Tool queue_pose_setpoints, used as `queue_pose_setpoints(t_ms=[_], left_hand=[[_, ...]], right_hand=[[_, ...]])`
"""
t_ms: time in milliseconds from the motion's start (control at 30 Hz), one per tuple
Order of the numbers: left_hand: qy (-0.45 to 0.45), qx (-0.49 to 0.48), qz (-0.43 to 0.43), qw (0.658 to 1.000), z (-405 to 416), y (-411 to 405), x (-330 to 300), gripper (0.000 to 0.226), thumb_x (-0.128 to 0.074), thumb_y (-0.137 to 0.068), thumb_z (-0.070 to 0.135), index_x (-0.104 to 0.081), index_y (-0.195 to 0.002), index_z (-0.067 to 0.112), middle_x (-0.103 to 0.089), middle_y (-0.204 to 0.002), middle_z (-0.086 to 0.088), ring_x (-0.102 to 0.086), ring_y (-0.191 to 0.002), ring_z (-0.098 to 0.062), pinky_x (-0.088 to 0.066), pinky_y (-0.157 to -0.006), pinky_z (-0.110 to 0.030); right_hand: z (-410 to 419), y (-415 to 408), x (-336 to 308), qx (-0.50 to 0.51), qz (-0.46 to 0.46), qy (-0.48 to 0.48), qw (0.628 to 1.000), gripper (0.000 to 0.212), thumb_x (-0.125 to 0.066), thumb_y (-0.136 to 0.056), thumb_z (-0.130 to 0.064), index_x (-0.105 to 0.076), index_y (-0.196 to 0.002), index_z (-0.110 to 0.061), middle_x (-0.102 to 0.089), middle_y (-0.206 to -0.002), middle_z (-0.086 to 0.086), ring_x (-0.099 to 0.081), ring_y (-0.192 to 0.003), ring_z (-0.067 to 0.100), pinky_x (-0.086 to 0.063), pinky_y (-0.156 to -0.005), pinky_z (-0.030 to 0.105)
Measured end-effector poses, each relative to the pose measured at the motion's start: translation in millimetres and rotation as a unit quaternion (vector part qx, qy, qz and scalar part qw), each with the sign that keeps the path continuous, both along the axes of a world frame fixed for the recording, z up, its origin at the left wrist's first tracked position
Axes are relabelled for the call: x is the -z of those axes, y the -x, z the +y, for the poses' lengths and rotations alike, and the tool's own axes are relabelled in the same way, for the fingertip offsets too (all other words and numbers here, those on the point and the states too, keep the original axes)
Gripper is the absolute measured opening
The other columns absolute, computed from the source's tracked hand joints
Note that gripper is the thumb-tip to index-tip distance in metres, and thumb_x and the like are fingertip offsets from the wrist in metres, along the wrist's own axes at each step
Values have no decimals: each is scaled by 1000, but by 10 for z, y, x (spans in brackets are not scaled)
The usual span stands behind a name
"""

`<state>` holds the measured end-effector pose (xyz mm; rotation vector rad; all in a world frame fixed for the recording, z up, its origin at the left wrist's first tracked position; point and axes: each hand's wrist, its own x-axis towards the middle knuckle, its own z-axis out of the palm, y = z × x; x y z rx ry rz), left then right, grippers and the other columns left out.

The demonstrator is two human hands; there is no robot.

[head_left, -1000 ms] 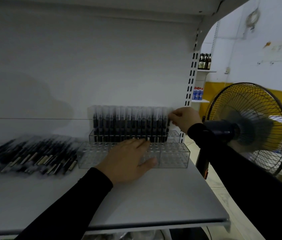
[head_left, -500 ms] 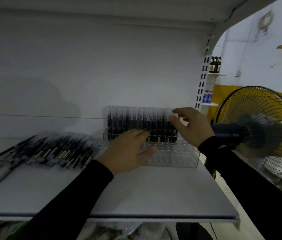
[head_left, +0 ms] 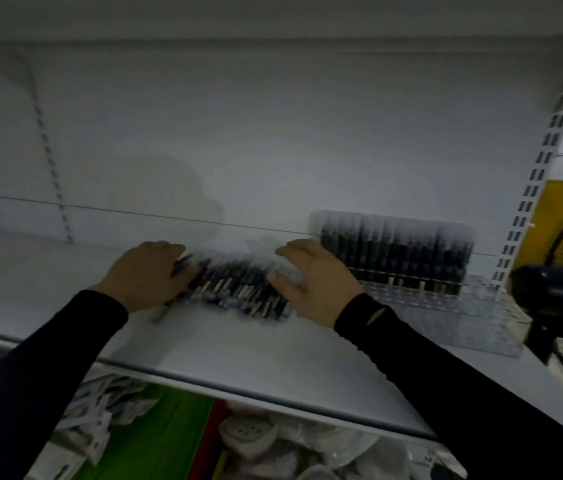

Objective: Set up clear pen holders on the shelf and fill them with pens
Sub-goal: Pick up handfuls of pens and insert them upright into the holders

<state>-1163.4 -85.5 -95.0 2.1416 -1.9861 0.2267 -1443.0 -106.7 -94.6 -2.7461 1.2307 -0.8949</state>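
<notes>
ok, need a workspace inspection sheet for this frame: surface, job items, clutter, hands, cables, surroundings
Surface: white shelf, front part bare.
Job's things: loose pens lying in a blurred heap between the hands; clear pen holder at the right, back row filled with upright pens, front cells look mostly empty.
Clutter: nothing seen on the shelf.
Hands: left hand on the heap's left end, right hand on its right end; grip unclear through blur.
Cables: nothing seen.
Surroundings: fan at the right edge; packaged goods on the level below; slotted upright by the shelf's right side.
</notes>
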Motion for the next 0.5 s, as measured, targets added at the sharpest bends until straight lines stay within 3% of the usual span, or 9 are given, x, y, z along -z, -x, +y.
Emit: queue_pose_setpoints(t_ms=[167,367,500], left_hand=[[-61,-35,25,997,-186,-282,42,77,-38,-95,63,-25,-153,14,-36,-152,-16,-40,-135,-33,-34,-109,-41],[-120,-31,119,985,-439,-237,154,98,-37,-81,82,-23,-153,18,-38,-154,-12,-43,-135,-31,-36,-107,-36],[-122,-26,121,985,-537,-154,160,105,-44,-73,87,-28,-149,16,-48,-145,-14,-53,-122,-32,-44,-98,-38]], right_hand=[[-112,-699,145,-5,65,-67,996,59,-45,-96,-48,-38,-144,-15,-32,-149,10,-40,-131,29,-33,-109,32],[-378,-994,398,85,150,-143,975,76,-29,-88,-71,-16,-151,-30,-13,-159,9,-8,-146,30,-9,-119,44],[-424,-1005,435,84,163,-145,972,78,-26,-88,-73,-11,-152,-32,-6,-161,7,-1,-147,29,-4,-119,45]])
